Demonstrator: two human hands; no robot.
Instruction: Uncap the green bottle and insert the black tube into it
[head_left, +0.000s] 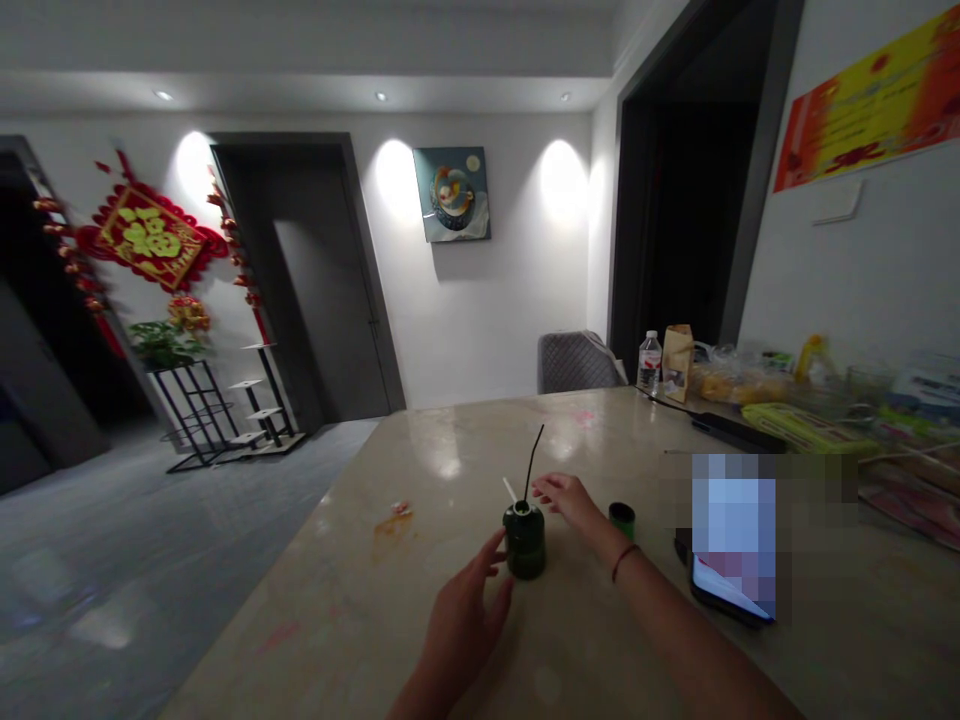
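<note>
The open left hand (461,630) and open right hand (570,500) grasp nothing, just beside a dark green cylindrical bottle (523,548) with a thin black straw (534,462), mid-way across the cream marble bench (352,610), with room toward its left edge.

Room behind a long stone table (420,450), with things along its far side

A plastic water bottle (649,365) and a paper bag (677,362) stand near a grey quilted chair (577,362); a phone (727,595) lies at right, partly blurred. On the wall hangs a square picture (451,194), and a red and gold ornament (148,238) hangs above a black metal plant stand (196,405).
</note>
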